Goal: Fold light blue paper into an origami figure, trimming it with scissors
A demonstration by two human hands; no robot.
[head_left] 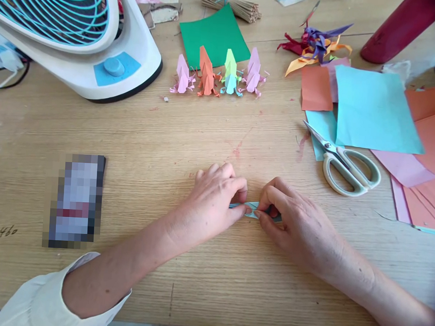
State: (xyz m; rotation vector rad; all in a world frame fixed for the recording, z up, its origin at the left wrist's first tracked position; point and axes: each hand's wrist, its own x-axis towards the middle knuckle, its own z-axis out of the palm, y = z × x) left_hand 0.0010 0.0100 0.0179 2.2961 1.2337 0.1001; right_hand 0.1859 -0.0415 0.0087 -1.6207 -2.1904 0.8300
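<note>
1. Pinching left part of folded blue paper strip (252,209) with left hand (216,194), thumb against forefinger.
2. Gripping right part between thumb and fingers of right hand (295,215).
3. Positioned low over tabletop (149,140), left of scissors (328,146).

Soft bright light, dark right corners, pixelated patch (75,201) at left

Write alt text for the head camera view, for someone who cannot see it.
A person's left hand and right hand pinch a folded light-blue paper strip on a wooden table. Beyond them are four folded paper figures in a row, with a white fan to the left and scissors and coloured sheets to the right.
</note>
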